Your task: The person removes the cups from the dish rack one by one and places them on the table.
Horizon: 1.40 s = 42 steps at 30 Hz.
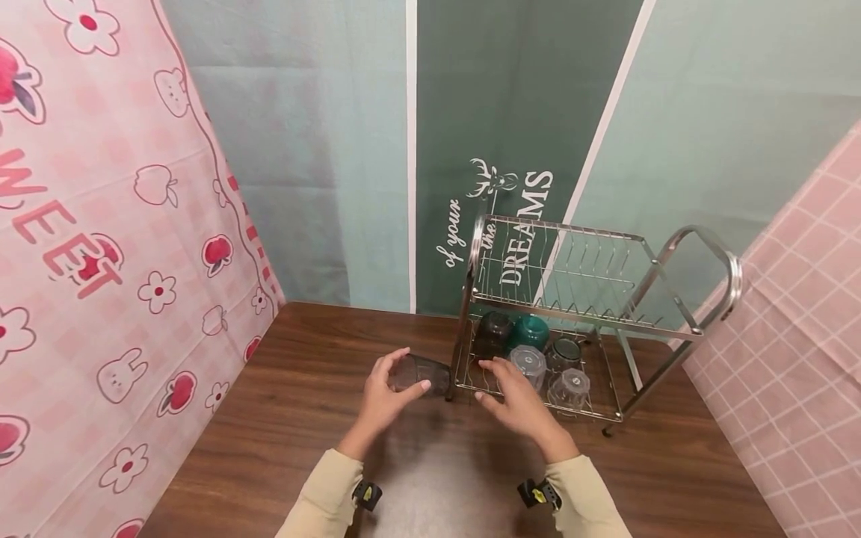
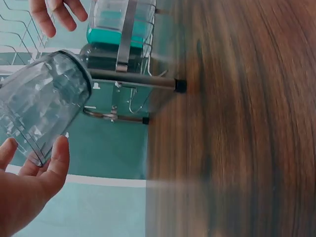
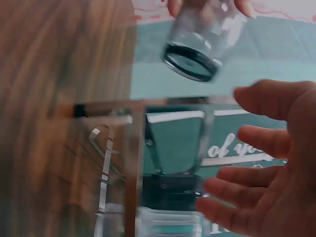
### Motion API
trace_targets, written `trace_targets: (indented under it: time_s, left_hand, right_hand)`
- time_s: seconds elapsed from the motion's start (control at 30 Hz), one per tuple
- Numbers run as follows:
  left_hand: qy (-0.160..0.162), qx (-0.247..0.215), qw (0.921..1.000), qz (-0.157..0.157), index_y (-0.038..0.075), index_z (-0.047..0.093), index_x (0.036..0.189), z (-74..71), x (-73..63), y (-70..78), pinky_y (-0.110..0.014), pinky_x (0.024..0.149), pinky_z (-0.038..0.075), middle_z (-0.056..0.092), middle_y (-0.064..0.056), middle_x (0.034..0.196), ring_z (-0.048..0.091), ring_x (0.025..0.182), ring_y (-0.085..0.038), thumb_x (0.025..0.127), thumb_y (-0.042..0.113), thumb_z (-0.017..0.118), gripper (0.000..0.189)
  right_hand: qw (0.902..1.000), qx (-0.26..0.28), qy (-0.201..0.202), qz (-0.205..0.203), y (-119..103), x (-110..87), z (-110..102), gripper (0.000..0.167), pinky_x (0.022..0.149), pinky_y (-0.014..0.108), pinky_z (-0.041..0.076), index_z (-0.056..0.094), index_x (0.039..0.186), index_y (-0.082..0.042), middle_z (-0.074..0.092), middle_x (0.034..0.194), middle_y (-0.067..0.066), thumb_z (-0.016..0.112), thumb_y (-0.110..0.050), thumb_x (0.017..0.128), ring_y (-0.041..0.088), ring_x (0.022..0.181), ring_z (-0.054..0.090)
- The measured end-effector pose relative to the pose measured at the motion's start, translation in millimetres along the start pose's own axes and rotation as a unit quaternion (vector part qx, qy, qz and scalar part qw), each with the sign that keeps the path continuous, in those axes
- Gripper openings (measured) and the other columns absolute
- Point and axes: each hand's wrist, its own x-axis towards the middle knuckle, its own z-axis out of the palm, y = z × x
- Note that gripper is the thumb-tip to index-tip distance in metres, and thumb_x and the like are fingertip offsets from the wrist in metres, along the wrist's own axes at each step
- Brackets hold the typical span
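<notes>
A clear, grey-tinted drinking glass (image 1: 430, 375) is held at its base end by my left hand (image 1: 385, 397), between thumb and fingers. It is tilted nearly sideways above the table, with its thick dark-looking end toward the rack in the left wrist view. My right hand (image 1: 516, 401) is before the lower shelf of a metal dish rack (image 1: 735, 278), fingers spread and holding nothing. On that shelf stand several glasses: a dark one (image 1: 494, 330), a teal one (image 1: 531, 332), and clear ones, including a faceted glass (image 1: 528, 363) and a short glass (image 1: 570, 387).
The rack's upper tier (image 1: 572, 310) has wire plate slots with no dishes in them. A brown wooden table (image 1: 269, 448) lies under everything. Green cloth (image 1: 336, 149) hangs behind, pink printed cloth (image 1: 155, 246) at the left, and pink checked cloth (image 1: 800, 329) at the right.
</notes>
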Motion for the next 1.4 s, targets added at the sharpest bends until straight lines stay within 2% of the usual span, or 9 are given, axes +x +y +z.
trace_targets:
  time_s: [0.17,0.33,0.5,0.63,0.83,1.17,1.4]
  left_hand:
    - [0.016,0.067,0.9976,0.005,0.017,0.056,0.125,-2.2,5.9,-7.5,-0.043,0.084,0.043,0.051,-0.007,0.118,0.047,0.110,-0.023,0.069,0.030,0.083,0.064]
    - [0.027,0.099,0.9947,-0.002,0.017,0.058,0.123,-3.1,9.5,-11.4,-0.048,0.086,0.041,0.051,-0.007,0.117,0.049,0.107,-0.026,0.067,0.034,0.083,0.064]
    - [0.014,0.128,0.9915,-0.018,0.017,0.057,0.124,-3.4,8.2,-20.0,-0.048,0.087,0.040,0.050,-0.008,0.119,0.049,0.108,-0.029,0.067,0.036,0.083,0.066]
    - [0.013,0.141,0.9897,-0.020,0.015,0.058,0.124,-4.6,9.7,-27.2,-0.048,0.087,0.040,0.050,-0.011,0.119,0.049,0.108,-0.033,0.066,0.034,0.083,0.066]
    - [0.015,0.161,0.9867,-0.019,0.014,0.058,0.123,-5.4,20.5,-31.1,-0.050,0.088,0.039,0.051,-0.014,0.117,0.049,0.109,-0.035,0.066,0.036,0.083,0.066]
    - [0.012,0.195,0.9791,-0.056,0.013,0.057,0.125,6.4,38.5,-30.6,-0.049,0.089,0.038,0.049,-0.015,0.119,0.045,0.112,-0.034,0.066,0.032,0.083,0.066]
    - [0.007,0.245,0.9660,-0.083,0.013,0.056,0.125,11.0,46.7,-29.6,-0.049,0.086,0.040,0.046,-0.016,0.121,0.042,0.113,-0.036,0.068,0.033,0.082,0.066]
  right_hand:
    - [0.9978,-0.032,-0.055,0.021,1,10.3,-13,0.052,0.092,0.055,0.036,0.052,0.127,-0.002,0.044,0.130,0.027,0.069,-0.022,0.083,0.043,0.119,0.042]
    - [0.9946,-0.050,-0.089,0.017,1,17.9,-20,0.047,0.091,0.052,0.038,0.054,0.124,-0.002,0.050,0.124,0.022,0.068,-0.023,0.084,0.038,0.114,0.047]
    - [0.9919,-0.058,-0.111,0.022,0,23.0,-19,0.043,0.088,0.048,0.041,0.057,0.118,0.000,0.057,0.114,0.018,0.069,-0.022,0.083,0.035,0.108,0.052]
    - [0.9897,-0.064,-0.124,0.032,2,28.9,-14,0.042,0.087,0.047,0.042,0.058,0.117,0.000,0.058,0.111,0.017,0.069,-0.021,0.082,0.034,0.105,0.053]
    - [0.9874,-0.064,-0.139,0.042,10,41.4,-11,0.042,0.085,0.047,0.043,0.057,0.119,0.000,0.056,0.112,0.019,0.068,-0.021,0.084,0.034,0.104,0.053]
    - [0.9870,-0.066,-0.136,0.054,11,54.4,-16,0.045,0.088,0.050,0.041,0.054,0.123,0.000,0.052,0.116,0.022,0.067,-0.020,0.085,0.037,0.109,0.050]
    - [0.9832,-0.082,-0.147,0.071,9,66.3,-21,0.048,0.085,0.050,0.043,0.053,0.126,-0.001,0.051,0.120,0.022,0.067,-0.023,0.086,0.037,0.108,0.052]
